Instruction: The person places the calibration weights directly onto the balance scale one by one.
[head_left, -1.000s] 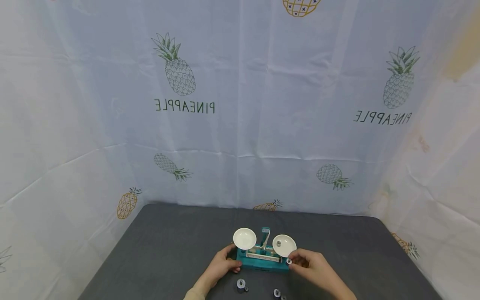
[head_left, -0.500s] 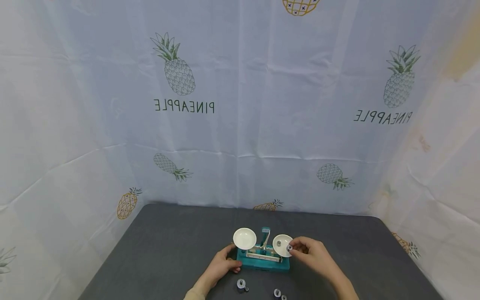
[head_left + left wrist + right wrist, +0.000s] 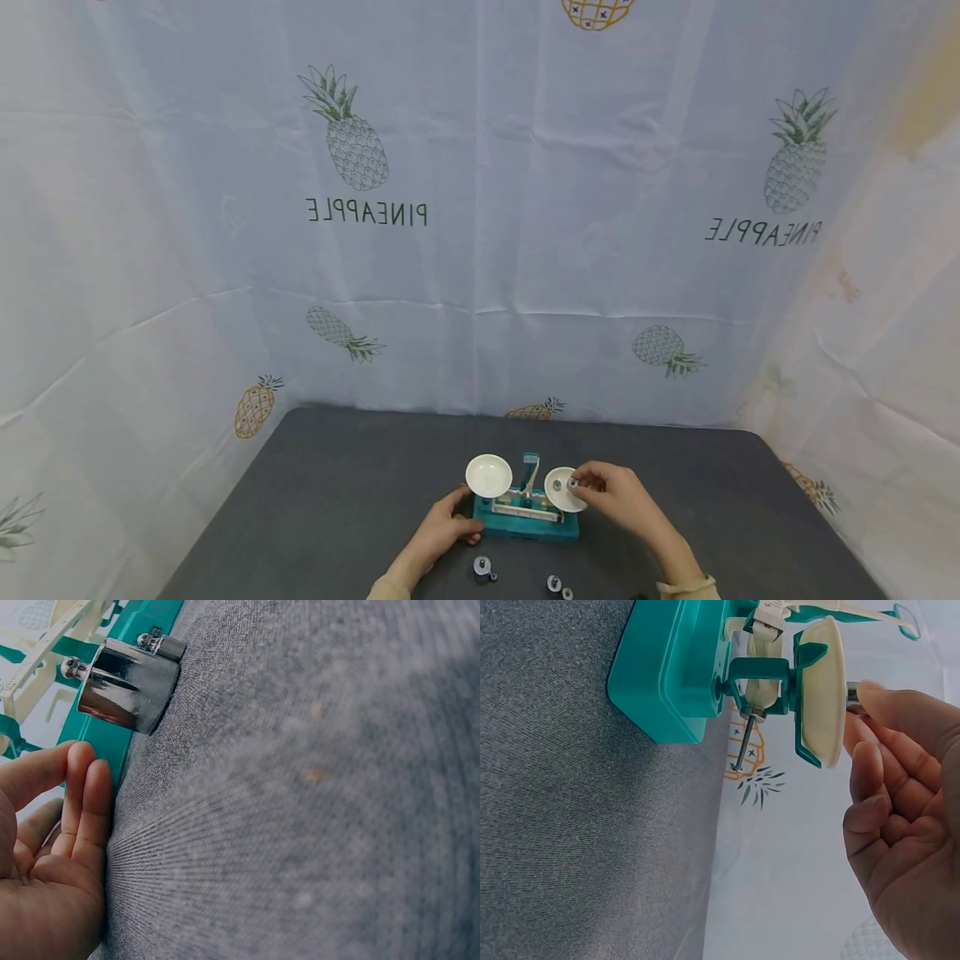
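A teal balance scale (image 3: 528,527) with two white pans stands on the dark table. My left hand (image 3: 438,532) holds the left end of its base, thumb at the front edge. Over the right pan (image 3: 558,500), my right hand (image 3: 618,498) pinches a small metal weight (image 3: 572,483) between thumb and fingers. In the right wrist view this weight (image 3: 852,697) is right at the pan's inner face, partly hidden by the fingertips. Another small weight (image 3: 557,485) sits in the same pan. The left pan (image 3: 489,477) has nothing in it.
In front of the scale stand a larger weight (image 3: 482,568) and a tiny one (image 3: 493,577) side by side. Two more weights (image 3: 554,584) stand nearer the front edge of view. A white pineapple-print curtain (image 3: 480,250) hangs behind the table (image 3: 360,467).
My right hand has lifted the weight from beside the scale's right end, up and leftward over the right pan. The left hand has kept its place on the base.
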A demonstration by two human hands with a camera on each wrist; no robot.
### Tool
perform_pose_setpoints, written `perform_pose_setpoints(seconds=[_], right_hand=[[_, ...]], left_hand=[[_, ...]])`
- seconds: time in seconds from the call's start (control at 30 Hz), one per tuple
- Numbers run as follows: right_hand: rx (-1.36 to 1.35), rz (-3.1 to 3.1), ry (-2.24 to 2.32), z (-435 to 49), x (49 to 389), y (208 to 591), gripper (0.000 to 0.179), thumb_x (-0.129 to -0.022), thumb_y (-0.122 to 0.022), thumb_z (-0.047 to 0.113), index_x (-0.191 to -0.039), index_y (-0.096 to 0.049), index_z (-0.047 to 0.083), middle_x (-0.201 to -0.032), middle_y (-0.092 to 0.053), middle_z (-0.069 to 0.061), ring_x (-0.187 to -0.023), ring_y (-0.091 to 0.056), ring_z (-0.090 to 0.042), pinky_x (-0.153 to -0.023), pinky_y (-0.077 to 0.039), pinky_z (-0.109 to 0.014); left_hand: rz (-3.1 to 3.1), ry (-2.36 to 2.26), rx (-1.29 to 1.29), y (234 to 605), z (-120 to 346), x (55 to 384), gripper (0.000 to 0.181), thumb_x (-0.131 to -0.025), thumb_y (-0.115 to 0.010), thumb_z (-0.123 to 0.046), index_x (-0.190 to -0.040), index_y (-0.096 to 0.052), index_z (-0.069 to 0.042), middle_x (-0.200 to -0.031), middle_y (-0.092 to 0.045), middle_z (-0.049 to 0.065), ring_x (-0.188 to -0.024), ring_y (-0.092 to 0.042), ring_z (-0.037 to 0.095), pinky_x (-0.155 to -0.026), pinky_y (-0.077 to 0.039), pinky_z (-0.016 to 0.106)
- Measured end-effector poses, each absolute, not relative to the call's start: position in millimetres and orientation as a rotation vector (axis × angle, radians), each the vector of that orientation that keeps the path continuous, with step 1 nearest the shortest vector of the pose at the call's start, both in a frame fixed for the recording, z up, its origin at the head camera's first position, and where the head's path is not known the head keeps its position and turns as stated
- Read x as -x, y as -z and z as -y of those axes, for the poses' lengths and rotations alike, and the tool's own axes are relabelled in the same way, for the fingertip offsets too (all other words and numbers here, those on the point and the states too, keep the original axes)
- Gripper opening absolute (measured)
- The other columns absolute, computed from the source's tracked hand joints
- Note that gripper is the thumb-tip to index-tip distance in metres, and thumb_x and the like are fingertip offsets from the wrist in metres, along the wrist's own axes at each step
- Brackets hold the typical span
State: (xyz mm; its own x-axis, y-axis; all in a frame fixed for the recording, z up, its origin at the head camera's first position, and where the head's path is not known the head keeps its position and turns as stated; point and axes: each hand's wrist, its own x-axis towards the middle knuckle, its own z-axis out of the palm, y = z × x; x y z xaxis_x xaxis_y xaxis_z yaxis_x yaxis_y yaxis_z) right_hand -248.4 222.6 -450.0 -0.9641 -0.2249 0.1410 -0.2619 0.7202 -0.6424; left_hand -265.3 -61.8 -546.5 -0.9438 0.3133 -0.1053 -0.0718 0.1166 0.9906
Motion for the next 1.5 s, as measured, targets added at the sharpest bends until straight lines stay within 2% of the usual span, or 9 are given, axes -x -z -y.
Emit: perform_pose_setpoints(seconds=[0.37,0.6,1.07,1.33,1.5], right_hand=[[-0.49,2.87,-1.028,-219.2,259.0,455.1,0.015,-0.079,-0.063,0.026,-0.09,-0.064,0.018,-0.076,-0.061,0.007,-0.063,-0.049,0.002,-0.052,-0.043,-0.017],[-0.49,2.889,-1.047,-216.5,260.4,454.6,0.015,-0.079,-0.062,0.025,-0.09,-0.064,0.015,-0.077,-0.061,0.006,-0.063,-0.049,0.0,-0.051,-0.043,-0.018],[-0.566,2.871,-0.941,-216.6,264.9,453.8,0.014,-0.078,-0.063,0.02,-0.089,-0.066,0.012,-0.077,-0.063,0.004,-0.064,-0.052,0.001,-0.051,-0.043,-0.016],[-0.546,2.899,-0.956,-215.3,264.8,452.8,0.016,-0.08,-0.06,0.02,-0.093,-0.065,0.013,-0.083,-0.064,0.002,-0.067,-0.054,-0.002,-0.053,-0.044,-0.015],[-0.543,2.893,-0.959,-214.0,265.2,452.1,0.016,-0.08,-0.061,0.021,-0.093,-0.066,0.012,-0.082,-0.064,0.002,-0.067,-0.054,-0.002,-0.053,-0.044,-0.015]], left_hand=[[-2.11,-1.892,-0.238,546.5,62.8,264.6,0.072,-0.073,-0.064,-0.009,-0.131,-0.026,0.011,-0.085,-0.059,0.011,-0.059,-0.059,0.008,-0.058,-0.053,0.028],[-2.092,-1.915,-0.244,542.9,62.8,263.5,0.072,-0.072,-0.064,-0.008,-0.131,-0.028,0.011,-0.08,-0.06,0.009,-0.059,-0.059,0.009,-0.058,-0.052,0.028],[-2.101,-1.9,-0.245,545.0,62.4,263.0,0.071,-0.074,-0.063,-0.008,-0.131,-0.026,0.011,-0.082,-0.06,0.009,-0.059,-0.058,0.009,-0.058,-0.052,0.028],[-2.102,-1.899,-0.233,544.6,62.5,263.4,0.073,-0.072,-0.065,-0.01,-0.131,-0.027,0.01,-0.074,-0.062,0.004,-0.059,-0.059,0.009,-0.058,-0.052,0.028],[-2.11,-1.892,-0.228,543.6,62.4,263.4,0.073,-0.073,-0.065,-0.01,-0.131,-0.027,0.01,-0.076,-0.062,0.007,-0.059,-0.059,0.009,-0.058,-0.053,0.028]])
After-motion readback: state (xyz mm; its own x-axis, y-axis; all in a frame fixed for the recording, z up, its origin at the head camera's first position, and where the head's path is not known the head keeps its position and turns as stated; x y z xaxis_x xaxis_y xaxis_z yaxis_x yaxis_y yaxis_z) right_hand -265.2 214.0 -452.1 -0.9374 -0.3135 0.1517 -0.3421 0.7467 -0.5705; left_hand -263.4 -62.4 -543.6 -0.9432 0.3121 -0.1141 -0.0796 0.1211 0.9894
